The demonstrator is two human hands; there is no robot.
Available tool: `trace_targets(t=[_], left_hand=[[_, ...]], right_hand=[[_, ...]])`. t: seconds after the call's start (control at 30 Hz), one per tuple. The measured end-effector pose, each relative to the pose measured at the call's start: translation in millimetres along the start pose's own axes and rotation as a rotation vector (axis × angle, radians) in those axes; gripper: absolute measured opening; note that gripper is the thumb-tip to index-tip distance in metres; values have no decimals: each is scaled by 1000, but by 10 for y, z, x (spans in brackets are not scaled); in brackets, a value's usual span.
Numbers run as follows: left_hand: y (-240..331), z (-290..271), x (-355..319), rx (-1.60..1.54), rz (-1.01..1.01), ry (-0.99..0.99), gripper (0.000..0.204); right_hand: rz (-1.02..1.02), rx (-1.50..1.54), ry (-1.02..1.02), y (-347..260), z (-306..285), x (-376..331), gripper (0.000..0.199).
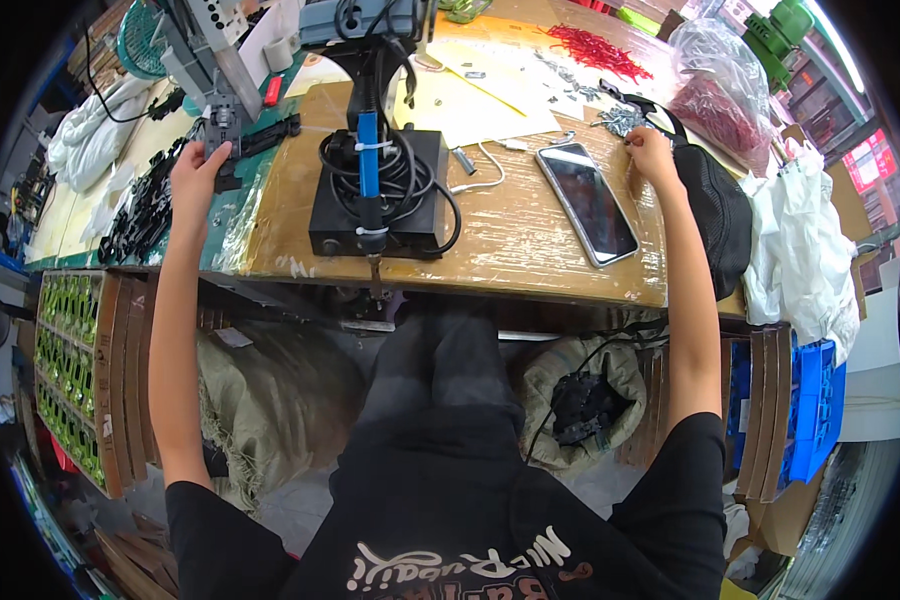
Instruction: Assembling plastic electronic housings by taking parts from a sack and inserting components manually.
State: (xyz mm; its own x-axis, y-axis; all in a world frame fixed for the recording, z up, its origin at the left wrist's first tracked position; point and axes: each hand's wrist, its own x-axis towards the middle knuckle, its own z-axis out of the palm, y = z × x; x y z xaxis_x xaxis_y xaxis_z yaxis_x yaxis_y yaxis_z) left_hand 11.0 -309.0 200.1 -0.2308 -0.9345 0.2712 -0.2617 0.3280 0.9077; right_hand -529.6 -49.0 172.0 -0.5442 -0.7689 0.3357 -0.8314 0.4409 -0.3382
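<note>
My left hand [198,180] is at the base of a grey bench press [222,110]. Its thumb and fingers close on a black plastic part [229,178] at the press fixture, and part of the grip is hidden. To its left lies a heap of similar black plastic parts [142,212]. Across the table, my right hand [652,157] has its fingertips pinched together beside a small pile of silvery metal pieces [620,121]. Anything between those fingertips is too small to make out. A black bag [715,205] lies against the right wrist.
Between my arms are a black box with coiled cable [328,215], an upright blue-handled tool [369,155] and a phone [590,205]. Red pieces [600,52] lie farther back. White plastic bags [800,250] hang at right. Woven sacks [270,390] stand under the table.
</note>
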Motion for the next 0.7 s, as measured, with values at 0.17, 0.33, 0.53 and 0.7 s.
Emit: trace_targets(t=[0.17,0.33,0.53,0.7], left_hand=[[511,-44,-940,-805,-316,-45,15],[603,-13,-1802,-890,-404,-72,26],[656,257,-2383,-970,-453,-154,30],[677,429,-2684,-1000,-453,-132,30]], right_hand=[[45,73,-174,49,-42,50,10],[-150,-206,-2,378,91,29,8],[59,482,56,-141,-238,-441,12],[119,983,142,-1155,-450,-1292,15]])
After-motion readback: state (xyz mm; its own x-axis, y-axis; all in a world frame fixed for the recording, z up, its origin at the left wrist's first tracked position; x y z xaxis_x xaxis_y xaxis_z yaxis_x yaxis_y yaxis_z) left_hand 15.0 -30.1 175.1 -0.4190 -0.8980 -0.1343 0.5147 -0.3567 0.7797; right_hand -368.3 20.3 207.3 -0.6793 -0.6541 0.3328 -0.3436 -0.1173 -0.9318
